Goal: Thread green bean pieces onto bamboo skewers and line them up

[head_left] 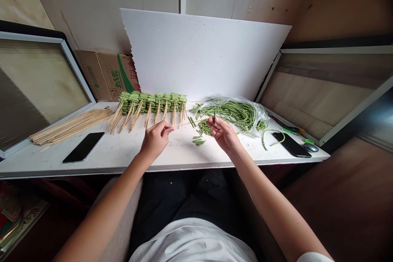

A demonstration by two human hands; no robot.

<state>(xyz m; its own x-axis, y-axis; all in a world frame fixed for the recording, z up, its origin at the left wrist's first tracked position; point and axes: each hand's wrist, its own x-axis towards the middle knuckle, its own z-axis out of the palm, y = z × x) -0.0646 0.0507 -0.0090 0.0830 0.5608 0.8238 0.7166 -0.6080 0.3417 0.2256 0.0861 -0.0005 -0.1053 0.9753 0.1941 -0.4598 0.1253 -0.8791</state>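
Observation:
My left hand point(157, 137) is closed in a pinch on the end of a thin bamboo skewer point(187, 123) that runs rightward across the white table point(123, 157). My right hand point(221, 132) pinches a short green bean piece point(214, 117) at the skewer's other end. Several cut bean pieces point(200, 134) lie loose between the hands. Behind them a row of finished bean skewers point(153, 106) lies side by side. Long green beans in a clear plastic bag point(236, 114) sit just right of my right hand.
A pile of bare skewers point(72, 126) and a black phone point(83, 147) lie at the left. A second phone point(291, 144), a round dark object point(310, 147) and a tool point(287, 128) sit right. A white foam board point(199, 55) and cardboard box point(107, 75) stand behind.

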